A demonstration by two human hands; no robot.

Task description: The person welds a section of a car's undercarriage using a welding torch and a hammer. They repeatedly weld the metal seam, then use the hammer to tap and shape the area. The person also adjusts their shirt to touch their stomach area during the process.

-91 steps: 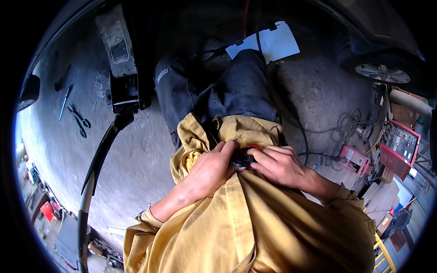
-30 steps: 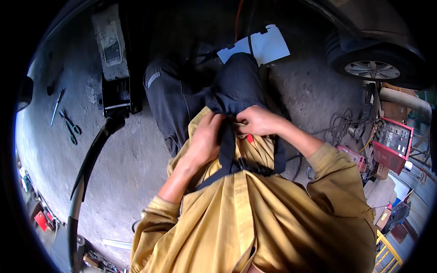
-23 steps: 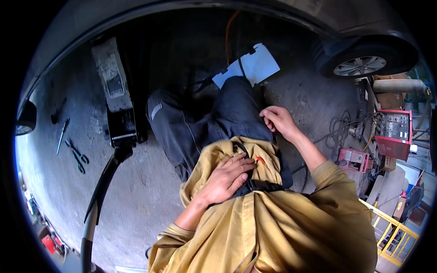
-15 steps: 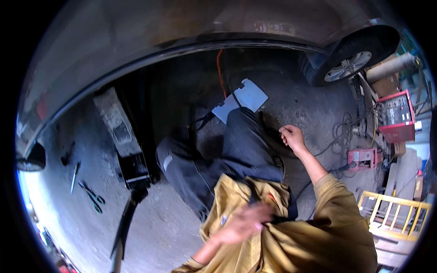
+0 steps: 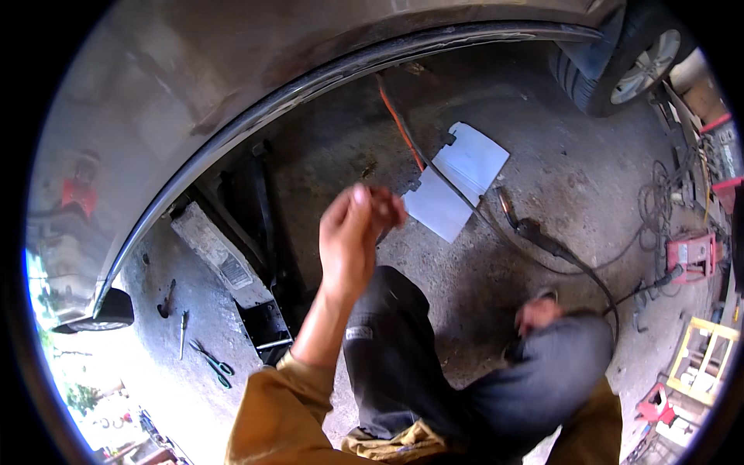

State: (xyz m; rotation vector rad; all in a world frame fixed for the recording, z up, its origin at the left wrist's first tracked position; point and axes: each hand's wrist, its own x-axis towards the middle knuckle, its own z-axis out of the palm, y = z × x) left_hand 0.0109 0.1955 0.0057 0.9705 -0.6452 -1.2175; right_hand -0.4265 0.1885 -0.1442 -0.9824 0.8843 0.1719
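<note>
My left hand (image 5: 353, 240) is raised in front of me, fingers curled together at the tips, with nothing visible in them. Its mustard sleeve (image 5: 279, 411) comes in from the lower edge. My right hand (image 5: 539, 314) is blurred and sits low beside my raised knee in dark trousers (image 5: 418, 380), partly hidden behind it. On the concrete floor beyond lie a white sheet (image 5: 457, 182) and a dark torch-like tool (image 5: 535, 231) on a black cable. Neither hand touches them.
A car's body (image 5: 232, 101) arches over the top, with a wheel (image 5: 632, 58) at the upper right. A floor jack (image 5: 232, 267) stands at the left, with pliers (image 5: 211, 362) and small tools near it. An orange hose (image 5: 399, 124), red machines (image 5: 694, 252) and cables lie at the right.
The view has swung up toward the car. My left hand rose from my chest to in front of me. My right hand drew back from the floor toward my knee.
</note>
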